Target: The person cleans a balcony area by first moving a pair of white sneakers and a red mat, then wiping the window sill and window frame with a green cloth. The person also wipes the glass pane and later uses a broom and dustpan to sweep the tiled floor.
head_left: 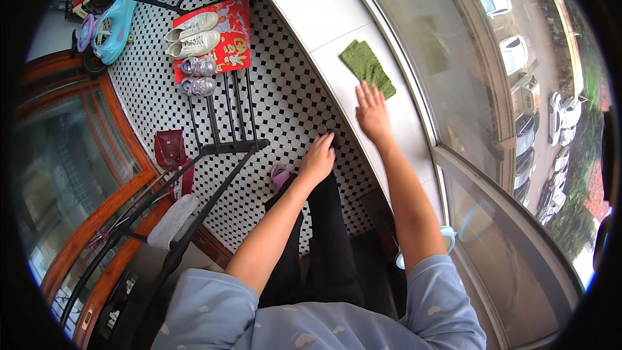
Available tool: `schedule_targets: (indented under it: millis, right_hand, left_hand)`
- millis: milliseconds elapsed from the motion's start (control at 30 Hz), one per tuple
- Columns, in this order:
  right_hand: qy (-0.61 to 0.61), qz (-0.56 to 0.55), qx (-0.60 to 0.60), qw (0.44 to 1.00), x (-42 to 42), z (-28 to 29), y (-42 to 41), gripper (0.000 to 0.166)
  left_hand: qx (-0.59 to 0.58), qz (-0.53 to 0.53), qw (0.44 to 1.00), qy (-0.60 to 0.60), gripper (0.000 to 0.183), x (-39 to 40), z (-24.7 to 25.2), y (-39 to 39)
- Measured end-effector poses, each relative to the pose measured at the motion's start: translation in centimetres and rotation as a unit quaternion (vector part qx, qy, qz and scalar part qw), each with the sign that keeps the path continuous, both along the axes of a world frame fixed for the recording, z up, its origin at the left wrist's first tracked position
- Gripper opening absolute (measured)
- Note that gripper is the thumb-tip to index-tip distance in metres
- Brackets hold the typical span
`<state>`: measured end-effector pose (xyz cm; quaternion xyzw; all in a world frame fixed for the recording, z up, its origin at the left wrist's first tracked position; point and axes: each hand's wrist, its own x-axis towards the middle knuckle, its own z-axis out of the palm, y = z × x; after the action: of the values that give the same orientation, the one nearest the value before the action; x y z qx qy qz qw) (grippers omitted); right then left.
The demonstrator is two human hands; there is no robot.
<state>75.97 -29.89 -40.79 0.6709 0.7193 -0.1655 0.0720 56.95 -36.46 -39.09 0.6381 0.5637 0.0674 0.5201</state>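
A folded green cloth lies on the white tiled window ledge. My right hand is over the ledge with its fingers stretched out, the fingertips at the cloth's near edge. Whether they touch the cloth I cannot tell; nothing is gripped. My left hand hangs in front of my legs, left of the ledge, over the black-and-white tiled floor. Its fingers are extended and no object shows in it. The palm is hidden.
Pale shoes and silvery shoes stand on a red printed sheet on a black metal rack. A turquoise ride-on toy sits at far left. Beside the ledge runs a window frame; a light-blue round object is near my right elbow.
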Motion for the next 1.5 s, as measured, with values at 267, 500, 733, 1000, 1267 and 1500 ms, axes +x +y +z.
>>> schedule_targets:
  millis: [267, 500, 733, 1000, 1267, 1500]
  right_hand:
    - [-0.056, 0.106, 0.004, 0.993, 7.0, -5.3, 5.6, 0.053]
    - [-0.008, 0.131, -0.021, 0.991, 3.1, -9.8, 3.3, 0.055]
    - [0.105, 0.172, 0.033, 0.979, -4.3, -9.5, 7.8, 0.057]
    - [-0.055, 0.102, 0.114, 0.987, -3.7, -11.5, 26.5, 0.056]
    - [0.017, -0.099, 0.106, 0.989, -3.4, -11.6, 13.5, 0.054]
    - [0.102, 0.095, 0.062, 0.988, -10.0, -9.4, 19.6, 0.051]
  left_hand:
    - [0.062, -0.012, 0.998, 0.015, 0.045, 7.2, -1.6, 8.4]
    - [0.031, 0.131, 0.991, -0.003, 0.049, 6.8, -5.3, 8.1]
    - [0.043, 0.265, 0.963, -0.008, 0.047, 3.1, -5.7, 8.8]
    - [0.042, 0.291, 0.955, -0.022, 0.045, -0.1, -6.0, 15.8]
    - [0.090, 0.261, 0.960, -0.037, 0.042, 0.0, -6.9, 18.0]
    - [0.118, 0.245, 0.961, -0.056, 0.040, -0.3, -5.8, 20.8]
